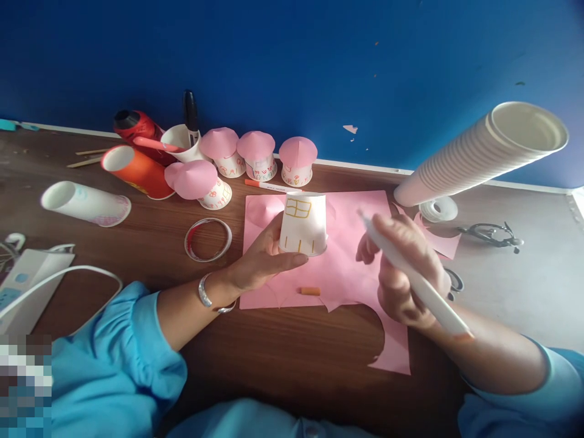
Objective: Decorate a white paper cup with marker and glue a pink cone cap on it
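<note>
My left hand (269, 255) grips a white paper cup (305, 228), turned upside down. Its side carries a window drawn in yellow-brown lines and a few short strokes near the rim. To the right, my right hand (406, 267) holds a white marker pen (422, 286) with its tip pointing at the cup but apart from it. Beneath both hands lies a cut sheet of pink paper (351, 261). A small orange-brown pen cap (310, 291) rests on that sheet.
Several decorated cups with pink cone roofs (298, 152) line the wall, an orange marker (269, 185) before them. A tall stack of paper cups (479, 152) leans at right, near scissors (493, 234). Left are a tape roll (208, 239), an orange cup (139, 173) and a power strip (31, 292).
</note>
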### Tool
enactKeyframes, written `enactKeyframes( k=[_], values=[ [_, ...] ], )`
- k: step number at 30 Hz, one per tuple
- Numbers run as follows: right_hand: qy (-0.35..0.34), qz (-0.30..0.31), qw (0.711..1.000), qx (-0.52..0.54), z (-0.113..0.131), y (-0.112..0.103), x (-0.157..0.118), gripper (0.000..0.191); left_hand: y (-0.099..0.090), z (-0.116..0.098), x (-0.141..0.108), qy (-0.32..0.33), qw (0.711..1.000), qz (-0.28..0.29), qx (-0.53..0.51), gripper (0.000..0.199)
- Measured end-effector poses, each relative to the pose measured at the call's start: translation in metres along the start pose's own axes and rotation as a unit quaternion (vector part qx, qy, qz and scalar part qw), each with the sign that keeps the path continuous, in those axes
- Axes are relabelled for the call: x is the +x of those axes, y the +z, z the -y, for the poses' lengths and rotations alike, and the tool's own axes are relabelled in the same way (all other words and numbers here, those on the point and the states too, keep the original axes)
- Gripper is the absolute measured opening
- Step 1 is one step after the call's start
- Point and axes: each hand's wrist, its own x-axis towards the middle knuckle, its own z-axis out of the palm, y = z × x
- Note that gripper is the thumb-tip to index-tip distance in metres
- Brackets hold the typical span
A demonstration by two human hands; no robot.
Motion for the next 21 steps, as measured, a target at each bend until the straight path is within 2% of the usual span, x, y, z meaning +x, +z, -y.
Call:
enactKeyframes(
  k=[2,5,8,14,21],
  values=[
    [-0.059,0.035,0.997,-0.019,0.012,-0.005,0.004,0.040,0.001,-0.002,0.000,-0.007,1.000,-0.012,0.013,0.062],
    [-0.032,0.083,0.996,0.009,0.024,-0.005,0.008,0.021,0.004,-0.005,0.000,-0.020,1.000,-0.016,0.017,0.067],
    [-0.006,0.062,0.998,0.028,0.024,-0.001,0.009,0.016,0.004,-0.006,0.001,-0.020,1.000,-0.007,0.021,0.067],
    [-0.031,0.034,0.999,0.028,0.017,0.001,0.008,0.019,0.001,-0.005,0.001,-0.026,0.999,-0.008,0.027,0.069],
    [-0.030,0.021,0.999,0.032,0.017,0.002,0.009,0.020,0.004,-0.006,0.002,-0.032,0.999,0.001,-0.010,0.059]
  ],
)
